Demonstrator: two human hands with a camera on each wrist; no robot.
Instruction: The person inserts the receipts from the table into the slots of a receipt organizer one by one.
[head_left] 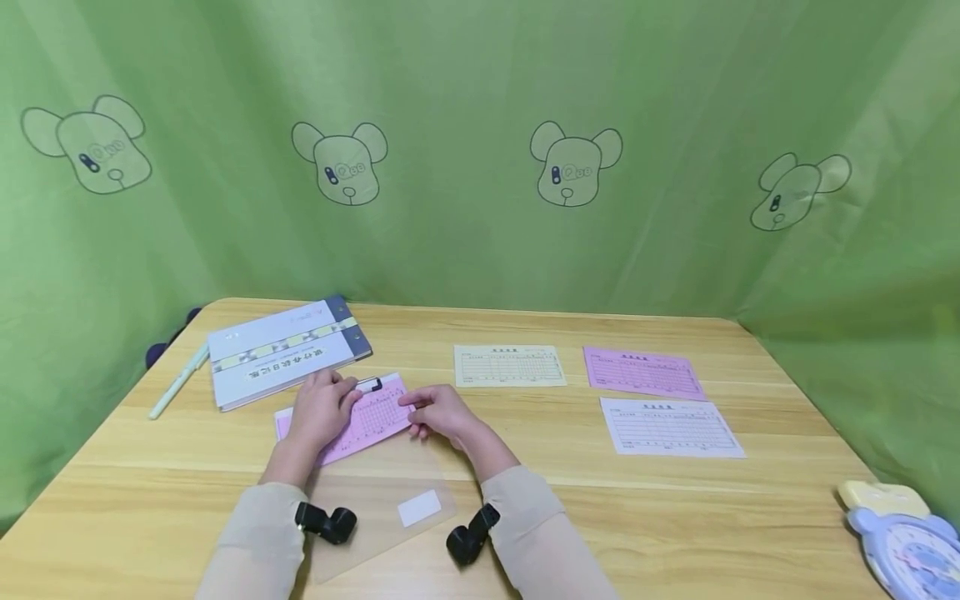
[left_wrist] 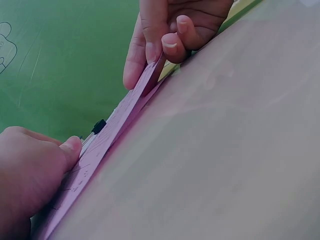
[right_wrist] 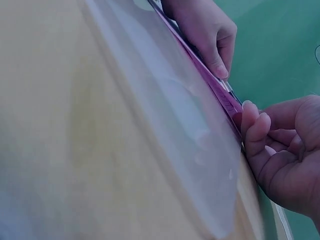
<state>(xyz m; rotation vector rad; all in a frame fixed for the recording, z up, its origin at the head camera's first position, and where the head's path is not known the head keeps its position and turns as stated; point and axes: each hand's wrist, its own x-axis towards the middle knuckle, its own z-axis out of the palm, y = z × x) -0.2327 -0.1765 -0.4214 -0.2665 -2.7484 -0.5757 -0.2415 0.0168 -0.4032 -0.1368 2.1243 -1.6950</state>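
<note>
A clear clipboard (head_left: 360,517) with a white label (head_left: 418,507) lies slanted before the person. Pink printed forms (head_left: 381,414) sit at its far end, under a metal clip (head_left: 368,385) with a black end. At that clip the left hand (head_left: 321,410) pinches, its thumb bent over the near side as the left wrist view shows. The right hand (head_left: 444,414) holds the right edge of the pink forms between thumb and fingers. Their edge is lifted and parted there in the left wrist view. The left hand hides part of the forms' left side.
Behind the left hand lies a grey-blue account book (head_left: 281,354), with a pale green pen (head_left: 178,382) left of it. To the right are a yellow form (head_left: 510,367), a separate pink form (head_left: 642,372) and a white form (head_left: 671,427). A blue bear-shaped clock (head_left: 911,550) stands at the right edge.
</note>
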